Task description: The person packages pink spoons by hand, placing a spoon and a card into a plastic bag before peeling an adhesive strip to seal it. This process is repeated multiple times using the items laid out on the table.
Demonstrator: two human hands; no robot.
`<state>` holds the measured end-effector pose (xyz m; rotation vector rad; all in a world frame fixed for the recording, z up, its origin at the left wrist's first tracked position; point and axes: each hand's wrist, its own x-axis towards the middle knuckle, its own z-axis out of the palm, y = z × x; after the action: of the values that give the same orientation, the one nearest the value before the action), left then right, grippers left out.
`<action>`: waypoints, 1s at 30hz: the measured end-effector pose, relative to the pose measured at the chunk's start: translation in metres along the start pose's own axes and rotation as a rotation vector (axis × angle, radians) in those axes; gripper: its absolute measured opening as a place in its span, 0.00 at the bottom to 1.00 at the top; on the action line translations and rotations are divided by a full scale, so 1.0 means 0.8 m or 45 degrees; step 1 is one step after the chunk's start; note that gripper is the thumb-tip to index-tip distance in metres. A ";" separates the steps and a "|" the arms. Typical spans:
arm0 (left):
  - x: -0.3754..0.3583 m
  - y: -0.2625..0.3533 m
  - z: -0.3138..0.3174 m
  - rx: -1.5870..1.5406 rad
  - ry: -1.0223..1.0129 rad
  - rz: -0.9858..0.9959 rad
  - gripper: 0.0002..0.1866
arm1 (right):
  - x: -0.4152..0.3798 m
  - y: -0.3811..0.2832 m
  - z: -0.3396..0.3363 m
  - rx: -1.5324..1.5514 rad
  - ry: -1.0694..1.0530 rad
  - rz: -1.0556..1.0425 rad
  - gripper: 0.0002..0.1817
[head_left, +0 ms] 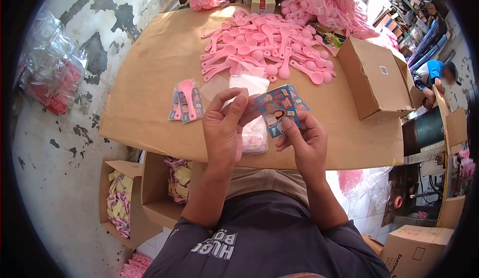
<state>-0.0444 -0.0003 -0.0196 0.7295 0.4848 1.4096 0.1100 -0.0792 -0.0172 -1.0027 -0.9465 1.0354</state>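
Observation:
My right hand (305,140) grips a few small printed blue cards (276,114), thumb on top, above the table's front. Close to their left edge is my left hand (224,121), its thumb and fingers pinched together; what lies between them is hard to make out. Behind and below the hands are small clear plastic bags (252,84) and a plastic-wrapped stack (255,142), partly covered by the hands. To the left, pink plastic spoons (186,89) rest on more blue cards (197,100). A large heap of pink measuring spoons (259,41) spreads across the table behind.
A cardboard box (371,81) stands on the table's right side. Bags of pink spoons (324,1) lie at the back. Below the left edge are open boxes of packed items (119,198). Another person (434,76) is at far right.

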 end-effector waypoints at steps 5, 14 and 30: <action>0.002 0.000 0.021 -0.023 0.066 -0.044 0.11 | 0.000 -0.002 -0.013 -0.045 0.086 -0.027 0.09; 0.015 -0.019 0.021 0.103 -0.153 0.128 0.08 | -0.020 -0.009 -0.038 -0.181 0.085 0.022 0.10; 0.015 -0.032 0.034 -0.053 -0.048 -0.054 0.11 | -0.005 -0.011 -0.032 -0.056 0.094 0.079 0.10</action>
<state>-0.0059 0.0070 -0.0172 0.7073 0.4378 1.3605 0.1350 -0.0898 -0.0160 -1.1054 -0.8856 1.0259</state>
